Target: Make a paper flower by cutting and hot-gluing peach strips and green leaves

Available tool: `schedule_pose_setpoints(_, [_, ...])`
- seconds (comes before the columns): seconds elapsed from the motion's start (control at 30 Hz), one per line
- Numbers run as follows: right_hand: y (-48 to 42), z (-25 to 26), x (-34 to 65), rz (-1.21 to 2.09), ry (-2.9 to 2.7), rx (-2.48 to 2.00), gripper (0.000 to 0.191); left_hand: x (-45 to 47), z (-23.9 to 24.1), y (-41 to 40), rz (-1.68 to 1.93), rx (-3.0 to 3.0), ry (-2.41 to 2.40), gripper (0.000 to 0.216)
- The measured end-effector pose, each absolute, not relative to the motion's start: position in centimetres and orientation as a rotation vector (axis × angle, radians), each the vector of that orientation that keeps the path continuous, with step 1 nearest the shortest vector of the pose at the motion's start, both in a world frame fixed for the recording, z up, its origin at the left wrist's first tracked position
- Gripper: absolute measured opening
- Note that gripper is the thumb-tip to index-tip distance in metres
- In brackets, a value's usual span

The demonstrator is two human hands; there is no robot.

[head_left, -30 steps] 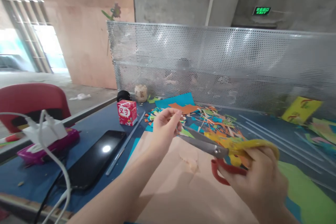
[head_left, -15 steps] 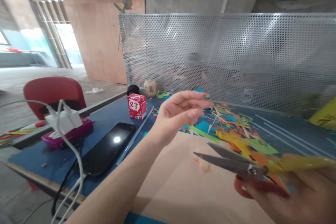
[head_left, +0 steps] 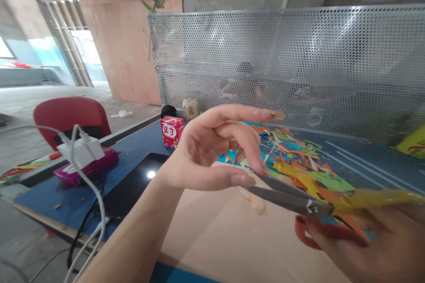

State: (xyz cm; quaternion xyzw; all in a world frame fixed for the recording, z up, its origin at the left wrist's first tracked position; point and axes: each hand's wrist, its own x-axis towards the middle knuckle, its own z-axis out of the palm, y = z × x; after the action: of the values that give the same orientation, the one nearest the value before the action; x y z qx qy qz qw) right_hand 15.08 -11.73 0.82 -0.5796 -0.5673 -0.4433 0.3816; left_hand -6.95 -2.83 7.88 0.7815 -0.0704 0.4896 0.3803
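My right hand (head_left: 381, 243), at the lower right, grips scissors (head_left: 295, 205) with one yellow and one red handle. The blades are parted slightly and point left. My left hand (head_left: 215, 150) is raised in the middle, palm turned right, its fingers curved and apart with nothing held between them. Its thumb and a fingertip are close to the blade tips; whether they touch cannot be made out. Below both hands lies a beige sheet (head_left: 215, 230) with a small pale, ragged blob (head_left: 257, 204) on it. A yellow tool resembling a hot glue gun (head_left: 305, 179) lies behind the scissors.
Coloured paper scraps (head_left: 299, 146) cover the back of the blue table. At left are a black phone (head_left: 133, 190), a red box (head_left: 171, 131), and a purple power strip (head_left: 99, 166) with white cables. A perforated metal screen (head_left: 206, 44) stands behind, with people beyond it.
My left hand has come nearer and lower, its thumb and fingers spreading and moving towards the blade tips. The scissors remain in my right hand, shifted slightly left. The view has tilted a little.
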Motion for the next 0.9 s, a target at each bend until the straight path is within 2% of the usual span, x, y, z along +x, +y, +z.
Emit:
schedule_pose_setpoints(0.1, [-11.8, 1.2, 14.8, -1.26, -1.509, -1.426, 0.048, -7.0, 7.8, -3.1, 1.297, 1.99, -0.092, 0.042])
schedule_pose_setpoints(0.27, [-11.9, 1.9, 14.5, -1.276, -1.587, -1.41, 0.056, -7.1, 7.7, -3.2, 1.364, 1.964, -0.049, 0.039])
schedule_pose_setpoints(0.4, [-11.8, 2.1, 14.7, -1.289, -1.579, -1.407, 0.053, -7.2, 7.8, -2.7, 1.399, 1.957, -0.077, 0.038])
schedule_pose_setpoints(0.63, [-11.4, 1.6, 14.9, -1.345, -1.512, -1.438, 0.047, -7.8, 8.3, -2.3, 1.497, 1.933, -0.034, 0.055])
schedule_pose_setpoints(0.9, [-11.6, 1.7, 15.0, -1.448, -1.48, -1.389, 0.042, -7.6, 8.2, -2.7, 1.464, 2.028, 0.05, 0.047])
